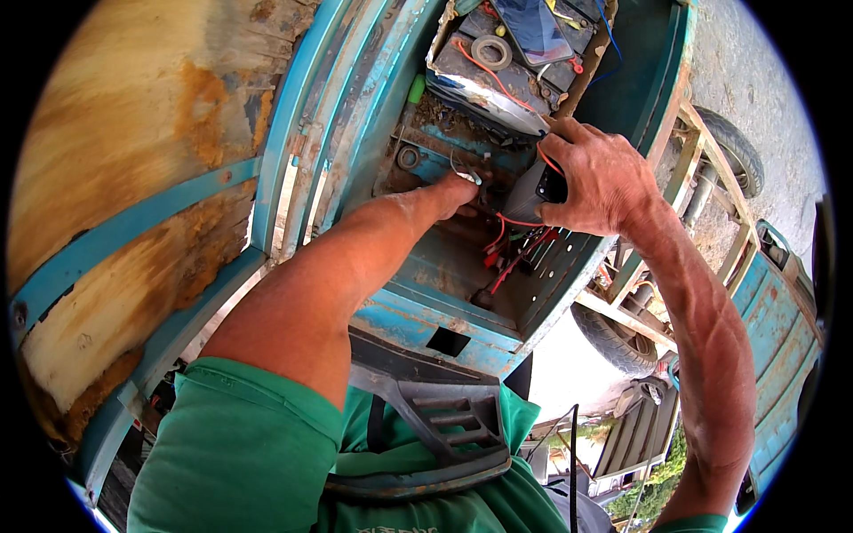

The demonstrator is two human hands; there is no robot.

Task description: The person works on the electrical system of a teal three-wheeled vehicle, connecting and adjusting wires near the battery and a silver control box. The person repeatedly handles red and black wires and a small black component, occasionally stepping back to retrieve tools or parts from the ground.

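My right hand [597, 178] is closed over the edge of a dark grey box-shaped unit [522, 192], thumb on the near side and fingers on the far side. Beside it, my left hand [455, 194] reaches down into a turquoise metal compartment [418, 306]. Its fingers are mostly hidden, so their grip cannot be made out. A thin pale wire [464, 175] shows at that hand. An orange wire [520, 221] runs by the unit, and red wires with connectors [508, 271] hang below it.
Beyond my hands stands a battery [480, 89] carrying a tape roll [491, 52] and a phone-like dark screen [533, 31]. A green-handled tool [416, 89] leans at the compartment's left. A rusty turquoise frame [275, 169] rises at left; wheels [729, 151] and vehicle frames stand outside at right.
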